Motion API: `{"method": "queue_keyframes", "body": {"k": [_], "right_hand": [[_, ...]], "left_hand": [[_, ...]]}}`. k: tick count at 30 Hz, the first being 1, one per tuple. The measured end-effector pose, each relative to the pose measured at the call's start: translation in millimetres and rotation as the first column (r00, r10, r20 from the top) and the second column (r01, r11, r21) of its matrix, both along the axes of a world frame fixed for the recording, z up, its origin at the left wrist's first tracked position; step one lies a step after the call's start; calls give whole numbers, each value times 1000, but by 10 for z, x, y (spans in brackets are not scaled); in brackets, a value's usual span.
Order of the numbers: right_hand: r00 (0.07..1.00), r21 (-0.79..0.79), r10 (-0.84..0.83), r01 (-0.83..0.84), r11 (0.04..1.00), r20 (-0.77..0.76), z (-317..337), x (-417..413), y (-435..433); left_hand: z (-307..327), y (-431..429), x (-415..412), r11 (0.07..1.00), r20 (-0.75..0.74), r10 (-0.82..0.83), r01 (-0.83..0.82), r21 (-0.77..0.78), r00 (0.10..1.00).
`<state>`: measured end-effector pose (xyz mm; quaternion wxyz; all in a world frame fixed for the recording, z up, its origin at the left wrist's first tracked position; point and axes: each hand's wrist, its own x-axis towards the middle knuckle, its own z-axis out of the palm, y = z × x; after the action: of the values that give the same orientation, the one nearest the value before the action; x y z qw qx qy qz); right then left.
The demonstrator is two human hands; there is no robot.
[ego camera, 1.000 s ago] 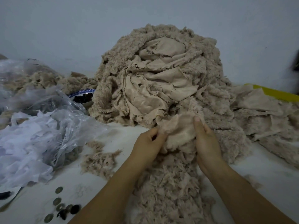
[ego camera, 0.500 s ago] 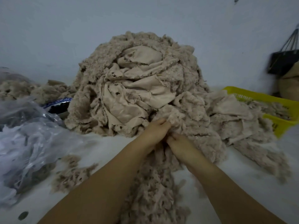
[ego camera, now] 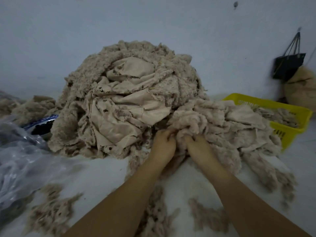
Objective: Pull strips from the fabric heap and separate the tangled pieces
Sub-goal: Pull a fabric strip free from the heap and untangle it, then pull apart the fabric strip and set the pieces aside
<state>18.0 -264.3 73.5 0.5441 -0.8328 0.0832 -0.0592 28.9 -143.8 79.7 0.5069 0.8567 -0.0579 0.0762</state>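
Big beige fabric heap sits mid-table against the wall, smooth backing sheets bunched at its centre, fuzzy pile all round. It spills right toward a yellow basket that holds more scraps. Left hand and right hand are side by side at the heap's front right edge, close together, almost touching. Both have fingers curled into the same fluffy strip, with the fingertips buried in the pile. The strip is tangled with the heap, and its ends can't be made out. Both forearms reach in from the bottom of the view. Loose scraps are scattered on the white table near the forearms. A crumpled clear plastic bag is at far left, with a blue-rimmed bowl of dark contents behind it, just beside the heap. A black bag hangs on the wall at right above a brown sack.
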Motion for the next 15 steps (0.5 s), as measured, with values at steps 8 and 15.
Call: {"method": "queue_keyframes", "body": {"k": [8,15], "right_hand": [[958,213,225,-186,959,-176,-2,168,24],[956,395,-265,293,871,-126,287,622,-614]], "left_hand": [[86,-248,290,772,-510,-36,-300,-561,860],[248,-314,244,874,-293,-186,22,-486,938]]}}
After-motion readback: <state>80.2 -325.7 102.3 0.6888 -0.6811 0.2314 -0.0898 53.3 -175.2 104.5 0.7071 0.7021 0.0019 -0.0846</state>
